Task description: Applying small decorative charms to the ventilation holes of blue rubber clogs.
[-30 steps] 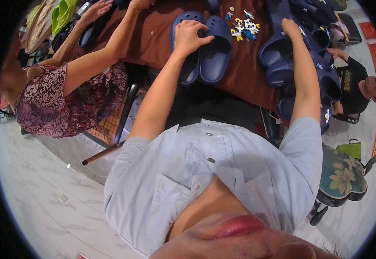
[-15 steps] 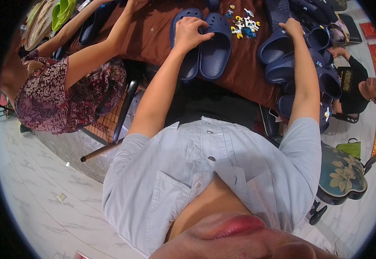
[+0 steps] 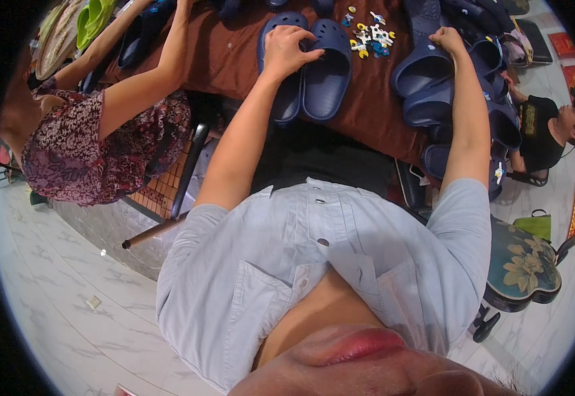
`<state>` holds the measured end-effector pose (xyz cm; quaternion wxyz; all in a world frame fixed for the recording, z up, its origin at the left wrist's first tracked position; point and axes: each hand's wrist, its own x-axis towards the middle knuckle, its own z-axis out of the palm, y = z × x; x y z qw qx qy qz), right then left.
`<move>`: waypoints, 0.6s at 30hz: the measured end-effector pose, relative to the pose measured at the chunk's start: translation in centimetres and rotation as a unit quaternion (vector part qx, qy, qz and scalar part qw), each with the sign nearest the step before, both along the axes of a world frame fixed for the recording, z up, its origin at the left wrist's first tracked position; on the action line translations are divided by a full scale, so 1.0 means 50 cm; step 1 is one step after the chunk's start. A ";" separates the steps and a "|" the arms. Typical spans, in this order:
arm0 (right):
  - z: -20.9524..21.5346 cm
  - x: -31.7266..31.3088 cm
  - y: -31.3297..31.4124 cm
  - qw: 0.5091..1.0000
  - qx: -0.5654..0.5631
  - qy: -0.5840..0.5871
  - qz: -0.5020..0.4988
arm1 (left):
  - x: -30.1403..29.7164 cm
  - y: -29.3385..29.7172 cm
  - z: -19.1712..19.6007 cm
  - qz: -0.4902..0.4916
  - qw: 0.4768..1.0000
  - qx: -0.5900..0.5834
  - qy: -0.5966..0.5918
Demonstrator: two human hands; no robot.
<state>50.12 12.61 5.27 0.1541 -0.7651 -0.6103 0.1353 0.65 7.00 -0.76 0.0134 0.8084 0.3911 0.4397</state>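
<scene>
A pair of dark blue clogs [image 3: 327,76] lies side by side on the brown-covered table [image 3: 231,56]. My left hand [image 3: 286,47] rests on the pair, fingers curled over the left clog's edge where the two shoes meet. My right hand [image 3: 447,39] is closed on the rim of another dark blue clog [image 3: 419,69] at the right, part of a pile. Small colourful shoe charms [image 3: 370,34] are scattered on the cloth between my hands.
A person in a patterned dress [image 3: 96,145] sits at my left, arms stretched onto the table among more clogs. Green shoes [image 3: 96,16] lie far left. Another person in black [image 3: 551,125] sits at the right. A floral-cushioned chair [image 3: 525,264] stands by my right side.
My hands have barely shifted on the clogs. The person at the left has drawn both arms closer together on the table.
</scene>
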 end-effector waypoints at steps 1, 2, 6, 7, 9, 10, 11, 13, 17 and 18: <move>0.003 0.003 -0.002 0.999 -0.007 0.036 0.001 | 0.002 0.000 0.001 -0.002 1.000 0.000 0.000; 0.008 -0.004 -0.003 0.999 -0.007 0.036 0.000 | 0.002 0.001 0.000 0.001 1.000 -0.003 0.003; 0.016 -0.047 -0.021 0.997 0.036 -0.061 0.016 | 0.006 0.000 -0.001 0.006 1.000 -0.002 0.002; 0.015 -0.063 -0.027 0.984 0.068 -0.163 0.018 | 0.006 -0.002 -0.001 0.001 1.000 0.000 0.002; 0.004 -0.145 -0.040 0.962 0.067 -0.264 -0.005 | -0.005 -0.008 0.000 0.019 1.000 -0.015 0.015; 0.008 -0.167 -0.047 0.928 0.065 -0.364 -0.030 | -0.007 -0.004 -0.002 0.015 1.000 -0.012 0.014; 0.005 -0.161 -0.051 0.925 0.058 -0.374 -0.023 | -0.001 0.001 -0.005 0.005 1.000 -0.019 0.011; -0.010 -0.160 -0.056 0.906 0.106 -0.409 -0.031 | 0.006 0.002 0.003 -0.002 1.000 -0.021 0.008; -0.033 -0.152 -0.052 0.891 0.129 -0.434 -0.033 | 0.007 0.001 0.005 -0.009 1.000 -0.029 0.003; -0.036 -0.141 -0.048 0.891 0.127 -0.435 -0.037 | 0.011 0.002 0.006 -0.008 1.000 -0.024 0.002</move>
